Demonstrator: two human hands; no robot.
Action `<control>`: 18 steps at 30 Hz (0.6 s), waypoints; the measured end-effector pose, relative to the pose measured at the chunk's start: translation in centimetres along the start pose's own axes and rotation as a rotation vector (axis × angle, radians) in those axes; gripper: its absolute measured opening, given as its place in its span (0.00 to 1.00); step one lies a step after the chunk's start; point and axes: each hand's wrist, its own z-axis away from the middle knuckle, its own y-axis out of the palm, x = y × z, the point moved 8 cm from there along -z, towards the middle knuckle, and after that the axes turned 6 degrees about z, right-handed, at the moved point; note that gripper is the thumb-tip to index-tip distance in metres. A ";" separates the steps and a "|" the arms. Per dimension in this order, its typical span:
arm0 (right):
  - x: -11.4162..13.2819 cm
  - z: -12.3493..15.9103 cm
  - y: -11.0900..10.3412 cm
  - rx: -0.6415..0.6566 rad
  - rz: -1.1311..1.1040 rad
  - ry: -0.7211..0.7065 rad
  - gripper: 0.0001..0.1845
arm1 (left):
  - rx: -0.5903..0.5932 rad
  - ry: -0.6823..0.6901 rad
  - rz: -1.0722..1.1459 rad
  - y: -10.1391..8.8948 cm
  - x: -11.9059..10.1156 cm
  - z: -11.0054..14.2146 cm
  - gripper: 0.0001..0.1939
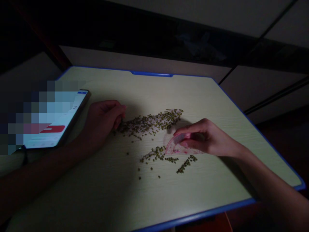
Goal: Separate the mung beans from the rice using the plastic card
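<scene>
My right hand (pixel 205 137) pinches a clear, pink-tinted protractor (pixel 172 145) between thumb and fingers. The protractor's straight edge is down at the table, beside a small scatter of green mung beans (pixel 156 153). Farther back lies a long mixed pile of mung beans and white rice-like grains (pixel 152 122). At the left end of that pile, my left hand (pixel 106 116) rests with its fingers curled closed. Whether anything is inside those fingers is hidden. A short row of loose beans (pixel 186 164) lies in front of the protractor.
Everything lies on a pale wood-grain table (pixel 205 193) with a blue rim. On the left, beyond my left forearm, is a lit tablet or phone screen (pixel 58 129), partly pixelated. Dark-banded cabinet fronts (pixel 272 87) stand behind the table. The room is dim.
</scene>
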 end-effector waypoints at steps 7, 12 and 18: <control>-0.4 0.0 -0.5 -0.021 0.021 0.048 0.13 | -0.001 0.003 -0.004 0.1 -0.3 0.2 0.12; -0.2 0.1 -0.5 -0.028 0.020 0.036 0.13 | -0.010 0.002 0.007 -0.1 0.0 0.1 0.11; -0.4 0.1 -0.2 -0.009 -0.006 0.062 0.13 | -0.002 0.011 0.000 -0.1 -0.1 0.1 0.11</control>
